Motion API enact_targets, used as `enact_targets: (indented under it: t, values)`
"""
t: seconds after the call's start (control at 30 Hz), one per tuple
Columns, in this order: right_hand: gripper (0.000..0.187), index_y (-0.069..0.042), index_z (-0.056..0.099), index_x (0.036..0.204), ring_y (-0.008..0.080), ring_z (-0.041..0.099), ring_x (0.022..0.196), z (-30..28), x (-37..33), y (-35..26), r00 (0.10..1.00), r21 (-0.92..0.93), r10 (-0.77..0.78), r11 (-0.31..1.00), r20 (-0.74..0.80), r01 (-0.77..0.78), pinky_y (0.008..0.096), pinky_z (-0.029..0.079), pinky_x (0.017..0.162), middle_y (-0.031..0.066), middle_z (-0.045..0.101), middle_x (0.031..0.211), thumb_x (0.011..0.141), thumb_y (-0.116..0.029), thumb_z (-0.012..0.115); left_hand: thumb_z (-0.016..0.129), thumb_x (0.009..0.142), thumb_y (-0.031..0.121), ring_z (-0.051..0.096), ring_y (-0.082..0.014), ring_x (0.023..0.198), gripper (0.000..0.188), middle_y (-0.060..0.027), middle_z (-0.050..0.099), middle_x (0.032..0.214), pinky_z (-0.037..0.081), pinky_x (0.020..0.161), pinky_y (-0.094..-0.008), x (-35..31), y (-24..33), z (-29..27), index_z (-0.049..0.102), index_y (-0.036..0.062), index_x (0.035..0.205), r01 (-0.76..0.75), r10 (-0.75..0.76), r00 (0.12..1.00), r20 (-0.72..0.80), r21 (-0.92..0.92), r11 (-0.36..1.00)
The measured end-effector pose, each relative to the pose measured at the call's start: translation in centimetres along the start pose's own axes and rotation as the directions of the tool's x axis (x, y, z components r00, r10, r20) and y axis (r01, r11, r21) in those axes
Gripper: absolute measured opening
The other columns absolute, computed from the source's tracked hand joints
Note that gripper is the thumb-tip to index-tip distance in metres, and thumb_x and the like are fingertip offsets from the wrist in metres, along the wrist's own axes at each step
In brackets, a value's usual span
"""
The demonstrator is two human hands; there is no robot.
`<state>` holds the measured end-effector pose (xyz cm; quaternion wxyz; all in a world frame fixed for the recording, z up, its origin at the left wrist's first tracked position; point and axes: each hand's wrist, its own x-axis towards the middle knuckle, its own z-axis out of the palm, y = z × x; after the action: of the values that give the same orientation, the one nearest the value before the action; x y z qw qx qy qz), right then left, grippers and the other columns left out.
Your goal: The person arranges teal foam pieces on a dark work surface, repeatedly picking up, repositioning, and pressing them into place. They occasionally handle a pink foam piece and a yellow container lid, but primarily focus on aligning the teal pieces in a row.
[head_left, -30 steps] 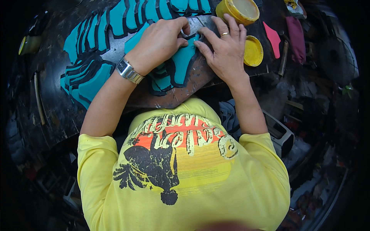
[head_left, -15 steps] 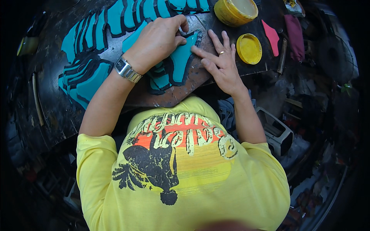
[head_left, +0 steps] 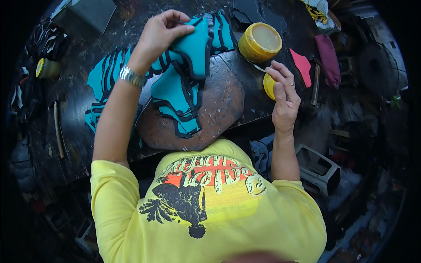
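A teal cut piece with black edges (head_left: 197, 52) is pinched between the thumb and fingers of my left hand (head_left: 160, 35), which holds it over the far row of similar pieces (head_left: 221, 35). Nearer to me, a small stack of teal pieces (head_left: 175, 90) lies on a worn brown board (head_left: 219, 98). My right hand (head_left: 285, 98) is raised over the yellow lid (head_left: 268, 86) and partly hides it; its fingers are stretched out, with the thumb apart. By its fingertips, a thin pale thing (head_left: 258, 67) shows below the yellow tub (head_left: 261, 44); whether the fingers touch it I cannot tell.
To the right lie a pink cut piece (head_left: 301, 68), a wooden handle (head_left: 315, 85) and a maroon cloth-like bundle (head_left: 328, 61). More teal pieces (head_left: 105, 74) overlap at the left. A grey container (head_left: 85, 17) and a yellow-lidded jar (head_left: 48, 69) stand farther left.
My left hand has carried the teal piece from the board out to the far row. My right hand has come off the piece and moved right to the yellow lid. The view has tilted farther up.
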<state>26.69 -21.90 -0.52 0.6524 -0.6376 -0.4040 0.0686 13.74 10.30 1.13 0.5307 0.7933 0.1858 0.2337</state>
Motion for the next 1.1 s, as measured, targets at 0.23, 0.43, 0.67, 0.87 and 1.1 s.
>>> enact_targets:
  t: [0.23, 0.43, 0.67, 0.87, 1.1]
  values:
    - [0.024, -0.002, 0.076, 0.118, 0.0218, 0.059, 0.119, -1.1, 3.2, 0.4, 0.999, -0.187, -0.024, 0.982, 0.023, 0.027, 0.0329, 0.044, 0.103, 0.0122, 0.065, 0.123, 0.101, -0.015, 0.067, 0.085, 0.084, 0.028, 0.073, -0.0251, 0.095, 0.038, -0.0125, 0.076, 0.102, 0.058, 0.088, -0.0344, 6.9, -6.0, -0.2, 0.076, 0.009, 0.116, 0.085, -0.081, 0.996, -0.024, 0.304, 0.949]
    - [0.03, -0.007, 0.077, 0.117, 0.0295, 0.054, 0.127, -2.7, 8.5, 1.5, 0.99, -0.575, -0.112, 0.806, 0.086, 0.141, 0.0396, 0.044, 0.105, 0.0149, 0.065, 0.126, 0.102, -0.029, 0.064, 0.083, 0.084, 0.038, 0.071, -0.034, 0.1, 0.045, -0.0135, 0.073, 0.112, 0.056, 0.091, -0.0413, 4.1, -4.1, 0.4, 0.075, 0.009, 0.118, -0.123, 0.282, 0.951, -0.124, 0.688, 0.716]
    - [0.027, -0.012, 0.081, 0.106, 0.0364, 0.053, 0.128, -2.3, 10.2, 2.4, 0.91, -0.846, -0.345, 0.392, 0.23, 0.362, 0.0464, 0.043, 0.105, 0.0167, 0.068, 0.123, 0.096, -0.034, 0.07, 0.084, 0.081, 0.039, 0.069, -0.0324, 0.095, 0.053, -0.0148, 0.068, 0.104, 0.054, 0.081, -0.042, -11.2, 3.7, -2.1, 0.072, 0.004, 0.119, -0.021, -0.013, 0.999, 0.045, 0.684, 0.73]
    - [0.045, -0.01, 0.067, 0.132, 0.0383, 0.053, 0.13, -1.0, 7.0, 1.6, 0.959, -0.917, -0.229, 0.324, 0.165, 0.234, 0.0496, 0.041, 0.106, 0.0215, 0.058, 0.139, 0.096, -0.038, 0.07, 0.084, 0.081, 0.042, 0.071, -0.0287, 0.087, 0.053, -0.0114, 0.071, 0.102, 0.056, 0.078, -0.0395, -15.7, 2.9, -0.8, 0.074, 0.0031, 0.116, 0.183, -0.129, 0.983, -0.129, 0.651, 0.736]
    - [0.039, -0.01, 0.072, 0.122, 0.0355, 0.063, 0.11, 0.9, 2.7, -1.7, 0.965, -0.92, -0.047, 0.293, 0.258, 0.26, 0.0463, 0.049, 0.093, 0.0182, 0.064, 0.122, 0.091, -0.035, 0.074, 0.086, 0.079, 0.046, 0.069, -0.0267, 0.098, 0.061, -0.014, 0.07, 0.101, 0.055, 0.079, -0.036, -15.0, 0.7, -1.2, 0.073, 0.0017, 0.119, 0.245, -0.2, 0.969, -0.144, 0.483, 0.84]
